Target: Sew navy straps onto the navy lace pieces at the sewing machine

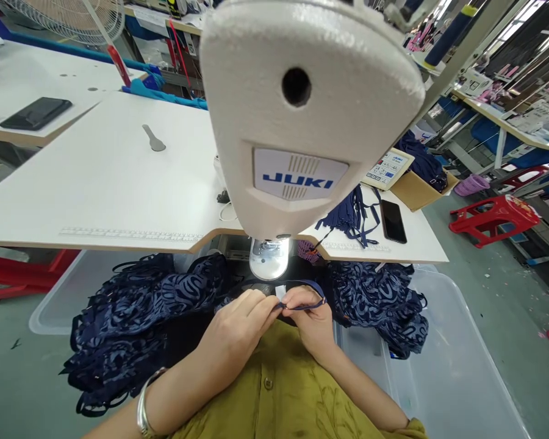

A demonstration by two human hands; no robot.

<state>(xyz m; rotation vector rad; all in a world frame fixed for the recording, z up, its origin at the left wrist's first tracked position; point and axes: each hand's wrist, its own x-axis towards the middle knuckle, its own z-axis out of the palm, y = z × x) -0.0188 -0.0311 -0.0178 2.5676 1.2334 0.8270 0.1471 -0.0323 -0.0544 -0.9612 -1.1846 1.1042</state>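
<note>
Close to my body, below the head of a JUKI sewing machine (302, 122), both hands pinch a narrow navy strap (319, 291). My left hand (238, 332) is closed with its fingertips on one part of it. My right hand (312, 320) grips the strap just beside, thumb and fingers pressed together; the band loops over that hand. A small white label (280, 292) shows behind the fingertips. The machine's lit foot area (269, 259) is just beyond my hands. Patterned navy bras (132, 323) are heaped at the left, and another heap of bras (375, 302) lies at the right.
On the white table (105, 183) lies a grey metal spatula-like piece (154, 139). Navy straps (350, 213), a phone (393, 221) and a control panel (388, 169) are right of the machine. Plastic bins (443, 347) stand under the heaps. A red stool (494, 219) is farther right.
</note>
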